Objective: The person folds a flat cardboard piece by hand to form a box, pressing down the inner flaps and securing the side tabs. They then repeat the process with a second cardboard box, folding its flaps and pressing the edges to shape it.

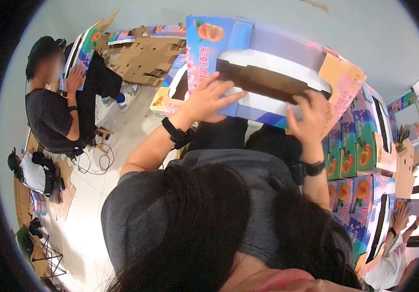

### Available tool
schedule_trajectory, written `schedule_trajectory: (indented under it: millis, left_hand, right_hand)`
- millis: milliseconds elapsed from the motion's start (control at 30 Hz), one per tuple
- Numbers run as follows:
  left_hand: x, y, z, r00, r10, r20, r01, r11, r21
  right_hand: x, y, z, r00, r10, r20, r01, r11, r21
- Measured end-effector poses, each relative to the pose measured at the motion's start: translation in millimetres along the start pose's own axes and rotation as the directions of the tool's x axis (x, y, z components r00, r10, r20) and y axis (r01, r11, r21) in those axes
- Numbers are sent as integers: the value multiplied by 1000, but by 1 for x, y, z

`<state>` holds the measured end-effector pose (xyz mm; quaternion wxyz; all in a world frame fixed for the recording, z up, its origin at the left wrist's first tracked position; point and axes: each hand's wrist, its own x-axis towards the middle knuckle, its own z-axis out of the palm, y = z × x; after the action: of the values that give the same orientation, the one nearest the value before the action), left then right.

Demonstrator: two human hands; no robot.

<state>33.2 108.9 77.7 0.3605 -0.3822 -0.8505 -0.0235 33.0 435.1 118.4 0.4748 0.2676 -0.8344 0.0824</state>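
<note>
In front of me is a cardboard fruit box (287,63), printed with peaches and blossoms, blue at its left end and orange at its right. A long dark slot runs between white flaps on its upper face. My left hand (212,97) lies against the left end and near flap, fingers spread. At the right part of the near flap is my right hand (310,117), its fingers bent toward the slot edge and thumb apart, slightly blurred. Both hands touch the box, and neither is closed around it. Black bands circle both wrists.
Another printed box (170,95) stands behind at left. Stacked fruit boxes (360,146) rise close on my right. Flattened cardboard (146,56) lies at the back. A seated person (51,107) at left holds a box (80,53); cables (100,163) lie on the floor.
</note>
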Motion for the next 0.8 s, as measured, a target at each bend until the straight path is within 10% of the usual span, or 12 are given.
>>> schedule_trajectory:
  millis: [567, 800]
  left_hand:
    - [77, 16, 16, 915, -250, -317, 177, 954, -242]
    - [65, 22, 21, 954, -259, -153, 246, 964, -100]
  right_hand:
    - [20, 23, 42, 999, -40, -12, 42, 983, 176]
    - [14, 6, 34, 998, -56, -33, 58, 996, 64]
